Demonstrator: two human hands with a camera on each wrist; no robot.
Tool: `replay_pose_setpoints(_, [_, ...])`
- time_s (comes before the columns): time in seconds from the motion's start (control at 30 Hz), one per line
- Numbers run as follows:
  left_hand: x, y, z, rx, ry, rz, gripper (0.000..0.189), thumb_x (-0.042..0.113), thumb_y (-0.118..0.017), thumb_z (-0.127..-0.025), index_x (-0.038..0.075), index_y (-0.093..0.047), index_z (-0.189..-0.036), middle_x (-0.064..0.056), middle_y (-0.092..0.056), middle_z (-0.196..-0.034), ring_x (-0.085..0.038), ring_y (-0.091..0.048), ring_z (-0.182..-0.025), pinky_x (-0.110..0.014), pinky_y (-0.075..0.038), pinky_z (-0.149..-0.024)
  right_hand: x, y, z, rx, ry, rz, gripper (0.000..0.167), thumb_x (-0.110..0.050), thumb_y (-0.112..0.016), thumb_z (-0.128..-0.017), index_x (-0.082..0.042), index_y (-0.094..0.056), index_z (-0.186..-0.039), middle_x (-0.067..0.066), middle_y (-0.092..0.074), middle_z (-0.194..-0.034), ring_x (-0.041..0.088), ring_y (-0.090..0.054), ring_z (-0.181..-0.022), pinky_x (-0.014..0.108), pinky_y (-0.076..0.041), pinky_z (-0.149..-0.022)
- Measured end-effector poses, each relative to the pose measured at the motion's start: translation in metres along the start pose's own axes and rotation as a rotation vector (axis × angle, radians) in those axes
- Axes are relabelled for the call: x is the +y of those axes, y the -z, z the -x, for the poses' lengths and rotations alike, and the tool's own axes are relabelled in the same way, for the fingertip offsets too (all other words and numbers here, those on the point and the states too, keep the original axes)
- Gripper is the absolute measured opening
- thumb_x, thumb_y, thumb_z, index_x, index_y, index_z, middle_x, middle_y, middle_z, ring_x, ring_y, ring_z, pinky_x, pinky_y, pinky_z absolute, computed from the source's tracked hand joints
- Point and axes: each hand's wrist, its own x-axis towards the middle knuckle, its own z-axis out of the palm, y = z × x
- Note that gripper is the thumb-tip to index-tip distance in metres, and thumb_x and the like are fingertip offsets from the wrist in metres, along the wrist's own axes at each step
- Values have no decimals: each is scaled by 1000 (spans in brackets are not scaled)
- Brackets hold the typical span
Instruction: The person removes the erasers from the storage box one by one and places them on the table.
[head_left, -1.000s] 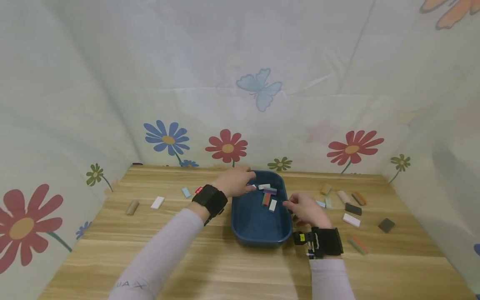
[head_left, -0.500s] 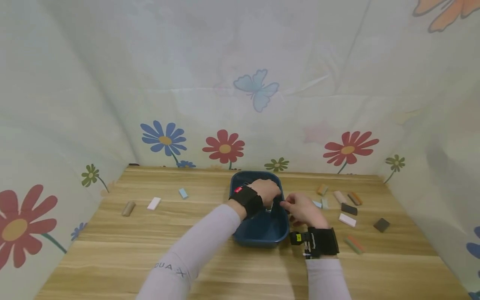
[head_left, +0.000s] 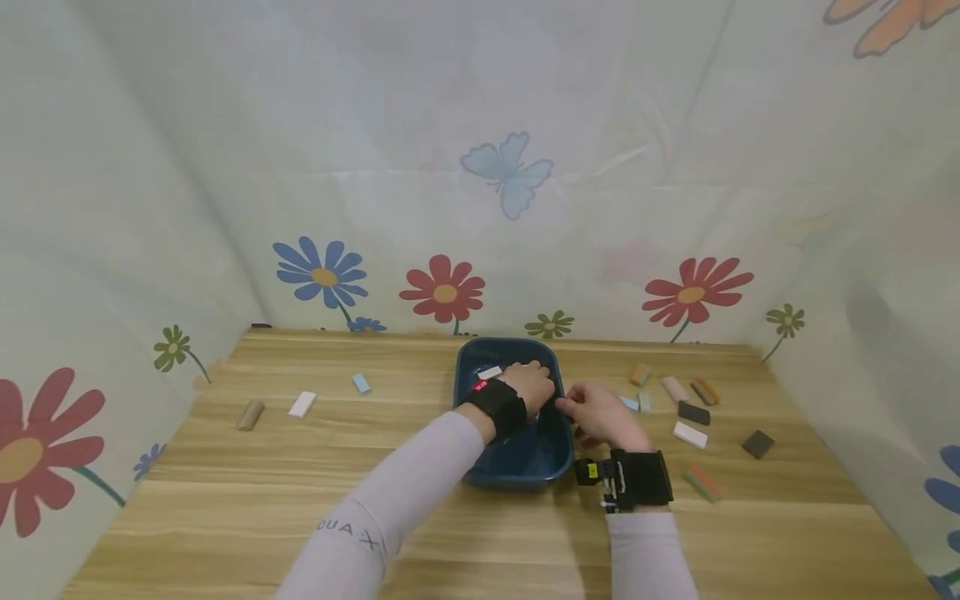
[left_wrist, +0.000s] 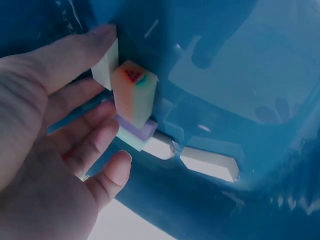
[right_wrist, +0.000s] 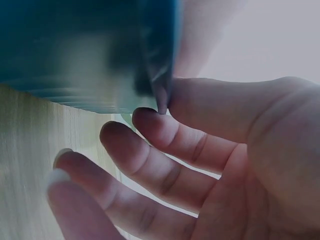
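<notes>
A blue plastic bin [head_left: 517, 475] stands on the wooden table. My left hand [head_left: 531, 387] reaches down inside it, and in the left wrist view its thumb and a finger pinch a white eraser [left_wrist: 106, 67]. Close beside this is an upright orange-and-green eraser [left_wrist: 134, 97] with a watermelon print. A purple-and-green eraser [left_wrist: 136, 129] and a white one [left_wrist: 210, 163] lie on the bin's floor. At the bin's right side, my right hand [head_left: 603, 417] pinches the rim between thumb and index finger, the other fingers spread below it.
To the left on the table lie a brown cylinder [head_left: 251, 415], a white block [head_left: 302, 404] and a light-blue block [head_left: 362, 383]. Right of the bin are several small blocks, including a dark one [head_left: 693, 412] and an orange-green one [head_left: 702, 482]. A flowered curtain [head_left: 592, 250] closes the back.
My left hand has moved right and down into the bin, from its left rim to the erasers near the right wall. The right hand stays at the rim.
</notes>
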Motion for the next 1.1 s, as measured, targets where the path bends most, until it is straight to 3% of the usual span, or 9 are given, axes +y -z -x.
replay_pose_setpoints(0.23, [-7, -13, -6, 29, -19, 27, 20, 20, -72, -87, 17, -74, -107, -3, -63, -112, -20, -55, -106, -36, -48, -89, 1, -1, -1, -7, -4, 0, 21, -20, -56, -100, -2, -59, -90, 15, -61, -85, 28, -64, -66, 40, -54, -57])
replay_pose_setpoints(0.47, [-28, 1, 3, 15, -38, 64, 39, 26, -76, -85, 18, -67, -123, -3, -57, -120, -21, -50, -111, -39, -45, -91, 2, 0, -4, -7, -4, 18, 22, -21, -56, -100, -2, -60, -90, 13, -62, -83, 28, -65, -65, 41, -54, -57])
replay_pose_setpoints(0.7, [-62, 20, 35, 30, -26, 150, 42, 23, -75, -87, 13, -63, -126, -8, -55, -126, -23, -50, -114, -35, -45, -92, 2, -1, -4, -11, -9, 6, 22, -21, -56, -100, -1, -60, -93, 13, -62, -85, 28, -64, -68, 40, -55, -58])
replay_pose_setpoints(0.83, [-88, 20, 58, 49, 5, 197, 41, 19, -76, -86, 10, -63, -124, -10, -55, -118, -23, -53, -103, -32, -48, -84, 2, -4, -4, -15, -12, 5, 22, -22, -56, -100, -1, -60, -93, 15, -62, -86, 28, -64, -69, 40, -55, -59])
replay_pose_setpoints(1.1, [-133, 14, 99, 51, 121, 221, 41, 15, -77, -83, 3, -64, -120, -13, -57, -114, -27, -54, -102, -38, -47, -88, 1, -1, -4, -24, -11, 21, 23, -22, -55, -100, -1, -59, -95, 15, -60, -86, 28, -64, -70, 40, -55, -60])
